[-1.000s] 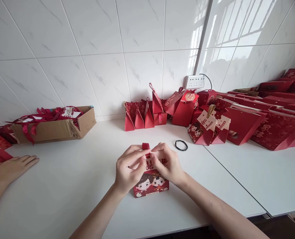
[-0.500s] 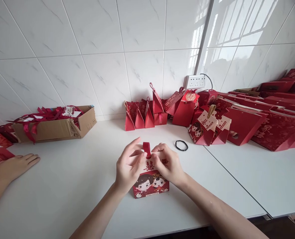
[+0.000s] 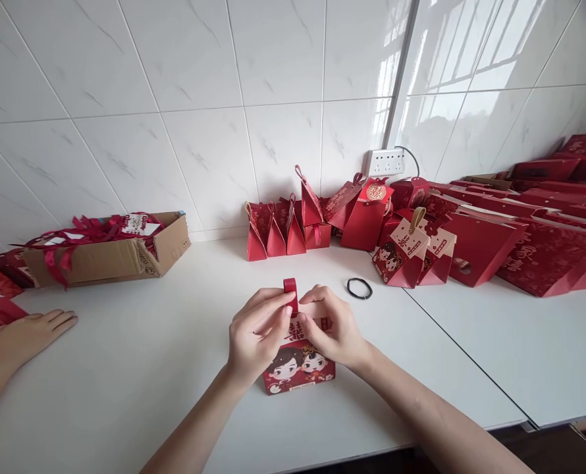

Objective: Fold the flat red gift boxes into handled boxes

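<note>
A small red and cream gift box (image 3: pixel 300 372) with two cartoon figures stands upright on the table in front of me. A red ribbon loop (image 3: pixel 290 287) sticks up from its top. My left hand (image 3: pixel 259 332) is closed at the loop's base, thumb and index finger pinching the ribbon. My right hand (image 3: pixel 335 329) grips the box's top from the right, thumb on the front panel and fingers curled behind. The fingers partly hide the upper panel and the ribbon's lower end.
A cardboard box (image 3: pixel 100 262) of red ribbons stands at the left, near another person's hand (image 3: pixel 43 332). Finished-looking red gift boxes (image 3: pixel 276 230) line the wall. Larger red bags (image 3: pixel 550 253) crowd the right. A black band (image 3: pixel 359 288) lies behind my right hand. A power strip (image 3: pixel 385 162) is on the wall.
My left index finger has come down from its raised position to the ribbon loop, closing against the thumb. My right hand and the gift box stay nearly in place.
</note>
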